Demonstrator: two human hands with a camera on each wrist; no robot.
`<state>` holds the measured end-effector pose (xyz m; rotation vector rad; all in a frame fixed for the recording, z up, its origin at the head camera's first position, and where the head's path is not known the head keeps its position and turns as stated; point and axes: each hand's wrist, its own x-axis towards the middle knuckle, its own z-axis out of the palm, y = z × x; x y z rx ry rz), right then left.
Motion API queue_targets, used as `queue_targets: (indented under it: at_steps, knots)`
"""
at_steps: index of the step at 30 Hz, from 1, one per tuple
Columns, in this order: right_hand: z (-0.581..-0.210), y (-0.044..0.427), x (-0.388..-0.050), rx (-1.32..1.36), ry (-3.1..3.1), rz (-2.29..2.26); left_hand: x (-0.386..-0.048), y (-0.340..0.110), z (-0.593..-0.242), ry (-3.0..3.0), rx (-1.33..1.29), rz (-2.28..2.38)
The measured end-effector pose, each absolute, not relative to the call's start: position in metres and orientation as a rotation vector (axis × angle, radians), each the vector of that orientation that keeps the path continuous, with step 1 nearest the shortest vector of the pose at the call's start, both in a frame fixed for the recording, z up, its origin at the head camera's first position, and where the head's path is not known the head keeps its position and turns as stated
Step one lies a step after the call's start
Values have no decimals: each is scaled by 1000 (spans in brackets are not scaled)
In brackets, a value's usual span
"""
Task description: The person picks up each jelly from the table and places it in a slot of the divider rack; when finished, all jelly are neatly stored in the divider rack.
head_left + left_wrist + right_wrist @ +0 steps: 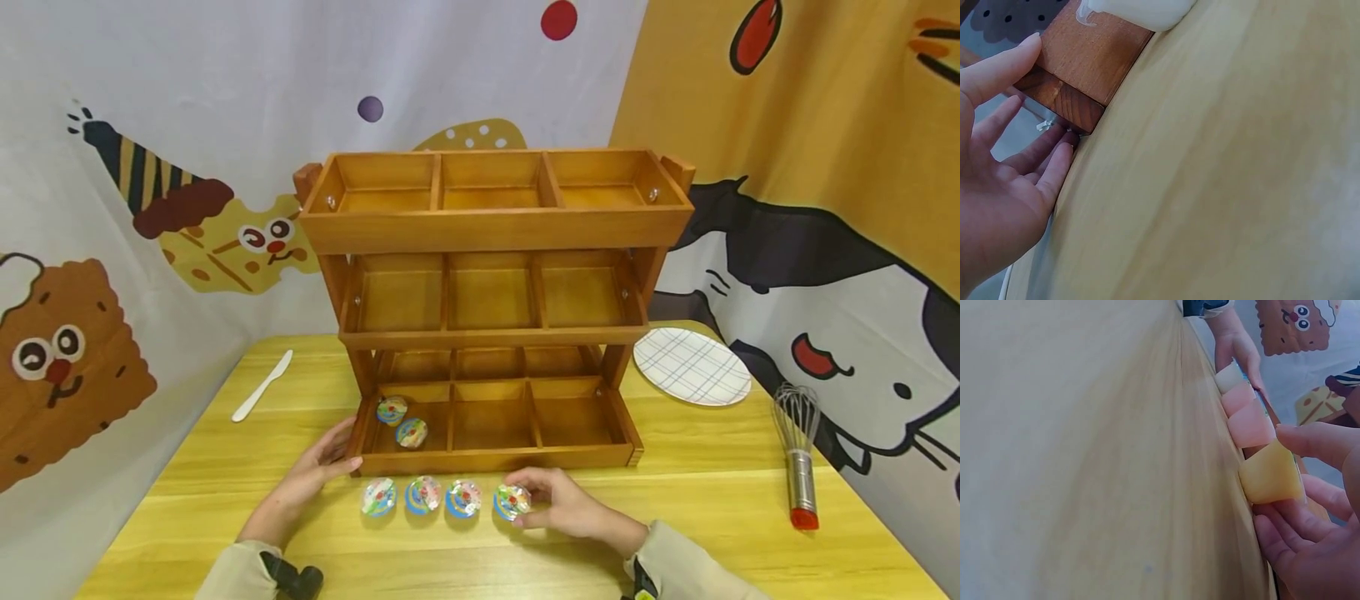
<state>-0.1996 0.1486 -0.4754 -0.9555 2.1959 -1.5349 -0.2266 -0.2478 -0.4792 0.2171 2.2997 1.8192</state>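
Observation:
A wooden tiered rack (495, 229) with compartments stands on the table. My left hand (311, 475) holds the lower tray's left front corner (1063, 94), thumb in front and fingers along the side. My right hand (562, 504) pinches the rightmost jelly cup (512, 502), whose yellow body (1272, 475) shows in the right wrist view. To its left, three more cups (462, 498) stand in a row before the rack, with pink and white bodies (1252, 424). Two cups (411, 433) lie in the bottom tray's left compartment.
A white knife (262, 386) lies on the table (195, 500) at the left. Right of the rack are a checked plate (692, 367) and, farther right, a whisk (800, 458) with a red end. A printed curtain (225, 83) hangs behind.

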Motion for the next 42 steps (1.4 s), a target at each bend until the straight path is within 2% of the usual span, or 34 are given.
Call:
queue_targets:
  at_steps: [11,21,30,42]
  knots:
    - [-455,147,-204,-1027,2330,-1529,-225,-247,-478,2301,204,1808]
    - [-422,134,-246,-749,2404,-1597,-225,-244,-478,2298,238,1801]
    - [-434,94,-294,-628,2600,-1249,-225,-246,-477,2265,212,1826]
    - [-457,70,-318,-357,2519,-1475,-226,-247,-479,2280,193,1811]
